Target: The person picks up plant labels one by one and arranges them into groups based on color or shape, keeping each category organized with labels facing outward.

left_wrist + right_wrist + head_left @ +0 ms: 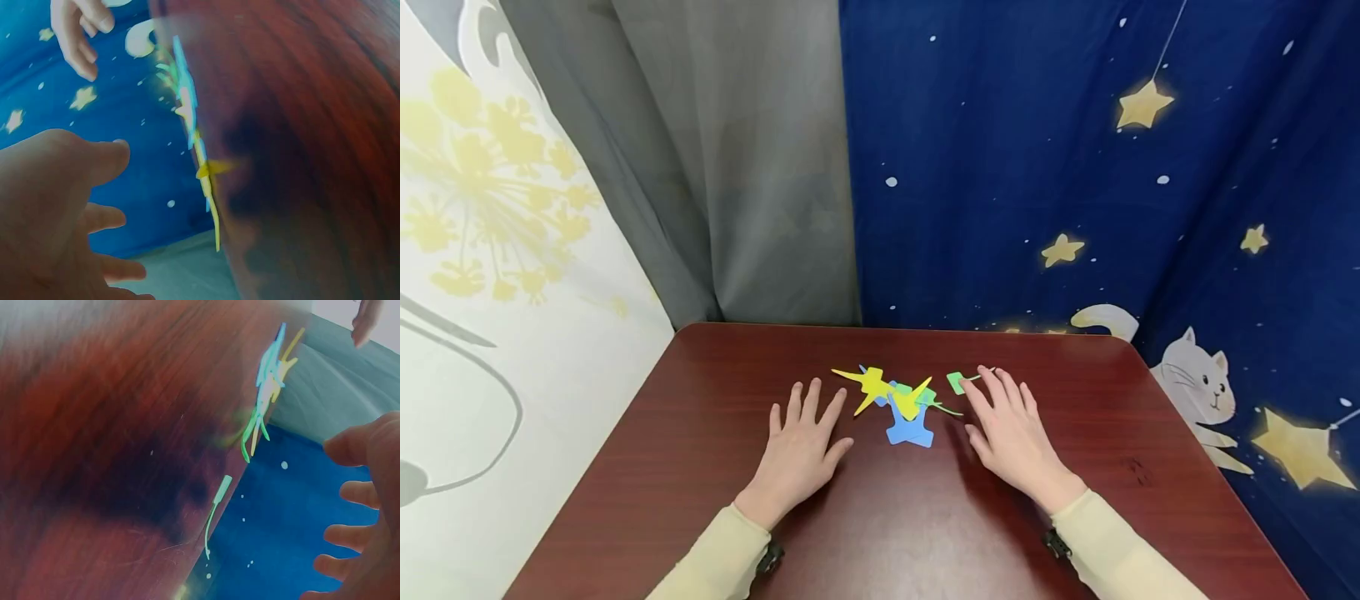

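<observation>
A loose pile of flat, thin pieces with broad square-cornered heads and pointed or narrow tails lies mid-table in the head view. Among them are yellow pieces (872, 382), blue pieces (910, 433) and green pieces (927, 398), overlapping one another. One green piece (955, 382) lies apart to the right, its thin tail partly behind the right fingers. My left hand (797, 457) hovers palm down left of the pile, fingers spread, holding nothing. On the other side my right hand (1017, 437) hovers nearest the separate green piece, fingers slightly bent, also holding nothing.
The dark red wooden table (865, 533) has rounded far corners. Behind it hang a grey curtain (775, 167) and a blue star-patterned curtain (985, 167). A white patterned curtain (490, 358) borders the left side. Each wrist wears a dark strap.
</observation>
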The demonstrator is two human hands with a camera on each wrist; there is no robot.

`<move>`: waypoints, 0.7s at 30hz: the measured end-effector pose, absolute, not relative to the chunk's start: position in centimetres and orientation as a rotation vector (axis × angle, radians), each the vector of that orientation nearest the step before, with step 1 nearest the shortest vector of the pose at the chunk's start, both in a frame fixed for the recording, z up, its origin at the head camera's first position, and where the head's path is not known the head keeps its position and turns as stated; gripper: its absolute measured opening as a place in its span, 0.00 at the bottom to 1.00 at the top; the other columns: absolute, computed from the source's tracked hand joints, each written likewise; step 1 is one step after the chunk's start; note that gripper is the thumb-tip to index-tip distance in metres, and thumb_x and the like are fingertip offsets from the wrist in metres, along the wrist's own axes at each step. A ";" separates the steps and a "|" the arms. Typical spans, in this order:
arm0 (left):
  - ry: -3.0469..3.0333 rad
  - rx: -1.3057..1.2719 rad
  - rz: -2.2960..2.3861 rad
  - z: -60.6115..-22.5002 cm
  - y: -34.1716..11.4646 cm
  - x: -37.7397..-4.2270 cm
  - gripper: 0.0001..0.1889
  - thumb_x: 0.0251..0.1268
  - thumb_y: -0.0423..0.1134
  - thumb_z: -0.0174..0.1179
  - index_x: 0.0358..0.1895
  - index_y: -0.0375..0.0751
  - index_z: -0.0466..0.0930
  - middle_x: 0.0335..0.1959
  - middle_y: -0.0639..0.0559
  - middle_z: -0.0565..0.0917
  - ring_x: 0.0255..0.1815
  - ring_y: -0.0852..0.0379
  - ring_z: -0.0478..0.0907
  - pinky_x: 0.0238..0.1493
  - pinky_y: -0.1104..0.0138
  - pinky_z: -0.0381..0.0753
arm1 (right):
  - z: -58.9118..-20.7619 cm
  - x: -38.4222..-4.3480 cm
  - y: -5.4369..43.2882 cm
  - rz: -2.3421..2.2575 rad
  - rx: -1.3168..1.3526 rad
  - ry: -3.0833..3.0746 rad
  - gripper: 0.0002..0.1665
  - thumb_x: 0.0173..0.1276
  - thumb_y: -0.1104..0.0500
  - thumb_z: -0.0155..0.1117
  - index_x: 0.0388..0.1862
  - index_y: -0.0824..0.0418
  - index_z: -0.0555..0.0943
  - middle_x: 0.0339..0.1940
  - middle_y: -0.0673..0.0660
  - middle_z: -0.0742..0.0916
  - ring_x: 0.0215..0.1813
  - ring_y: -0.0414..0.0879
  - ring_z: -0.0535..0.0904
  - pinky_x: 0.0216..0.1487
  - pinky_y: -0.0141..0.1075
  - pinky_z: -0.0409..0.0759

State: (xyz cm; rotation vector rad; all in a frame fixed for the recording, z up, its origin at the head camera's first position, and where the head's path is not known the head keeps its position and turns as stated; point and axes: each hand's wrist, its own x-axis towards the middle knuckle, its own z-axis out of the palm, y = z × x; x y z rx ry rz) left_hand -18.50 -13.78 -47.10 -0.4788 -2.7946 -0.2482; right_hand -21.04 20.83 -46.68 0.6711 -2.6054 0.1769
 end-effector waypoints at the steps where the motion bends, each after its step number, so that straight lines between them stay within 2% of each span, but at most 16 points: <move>1: -2.798 -0.495 -0.243 -47.2 -13.7 -18.6 0.38 0.70 0.58 0.60 0.79 0.52 0.61 0.78 0.35 0.56 0.78 0.31 0.51 0.66 0.31 0.58 | -46.7 -21.2 20.8 0.162 0.685 -2.611 0.42 0.63 0.51 0.70 0.75 0.54 0.69 0.76 0.65 0.67 0.75 0.65 0.58 0.68 0.69 0.59; 6: -2.786 -0.562 -0.203 -47.7 -13.7 -19.2 0.36 0.69 0.54 0.61 0.78 0.50 0.64 0.77 0.35 0.60 0.77 0.33 0.55 0.66 0.36 0.65 | -46.9 -21.8 20.3 0.108 0.760 -2.650 0.41 0.65 0.49 0.68 0.76 0.53 0.68 0.76 0.64 0.68 0.75 0.64 0.59 0.68 0.67 0.61; 15: -2.755 -0.582 -0.279 -48.1 -12.5 -21.2 0.30 0.69 0.50 0.62 0.71 0.42 0.72 0.70 0.35 0.70 0.71 0.33 0.66 0.60 0.41 0.75 | -47.1 -23.7 20.2 0.071 0.906 -2.705 0.37 0.67 0.51 0.67 0.74 0.54 0.71 0.74 0.63 0.71 0.72 0.60 0.65 0.67 0.61 0.68; 21: -2.719 -0.606 -0.318 -48.4 -11.5 -22.8 0.28 0.69 0.48 0.63 0.67 0.37 0.75 0.62 0.37 0.76 0.62 0.39 0.73 0.51 0.47 0.81 | -47.0 -24.5 20.4 0.083 0.967 -2.719 0.34 0.68 0.51 0.67 0.72 0.54 0.72 0.70 0.62 0.74 0.70 0.57 0.68 0.63 0.59 0.72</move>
